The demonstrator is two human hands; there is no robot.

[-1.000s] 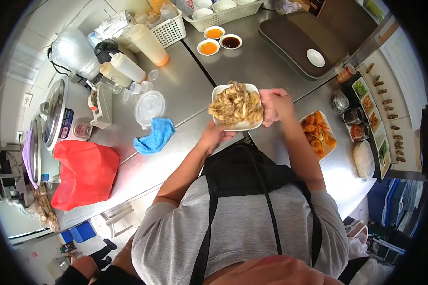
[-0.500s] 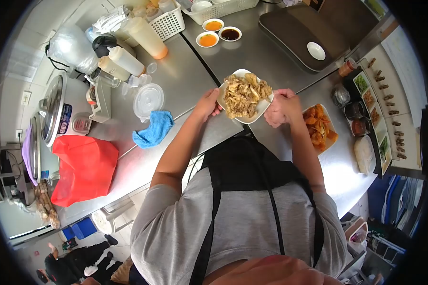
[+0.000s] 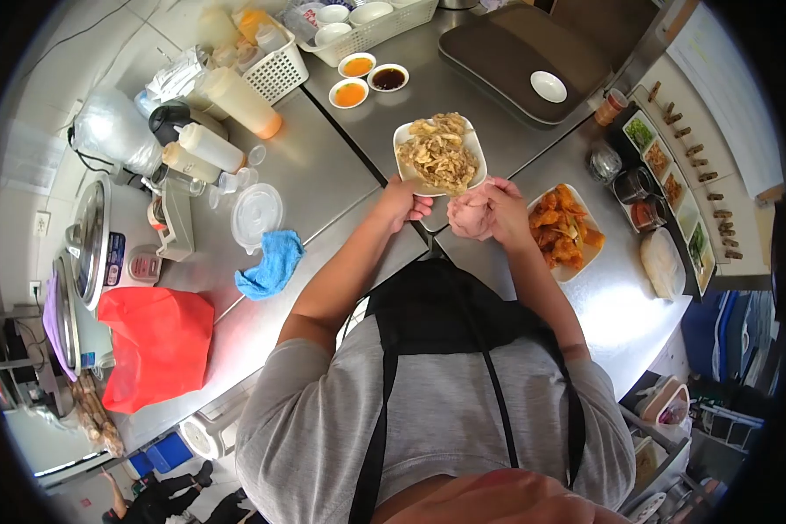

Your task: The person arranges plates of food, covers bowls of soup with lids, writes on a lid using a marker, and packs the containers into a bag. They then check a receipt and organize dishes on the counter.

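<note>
My left hand (image 3: 402,205) grips the lower left corner of a white square plate (image 3: 408,144), fingers closed on its rim. Heaped on the plate is a pile of brown battered, fried pieces (image 3: 444,157), which look like fried mushrooms. At the lower right corner, my right hand (image 3: 491,210) is closed, its thumb and fingertips at the rim. The curled part of that hand is pale and blurred, so I cannot tell whether something else is in it. Right of that hand, a second white plate holds orange-coated fried pieces (image 3: 563,229) on the steel counter.
Small sauce bowls (image 3: 349,93) stand beyond the plate. A dark tray (image 3: 515,65) holds a small white dish (image 3: 548,86). Leftward are a blue cloth (image 3: 269,265), a clear lid (image 3: 258,214), squeeze bottles (image 3: 211,147) and a red bag (image 3: 157,345). Garnish containers (image 3: 668,179) line the right.
The plate of fried pieces has turned slightly, and both hands now sit nearer its front edge. My view has shifted, so the counter items appear moved left.
</note>
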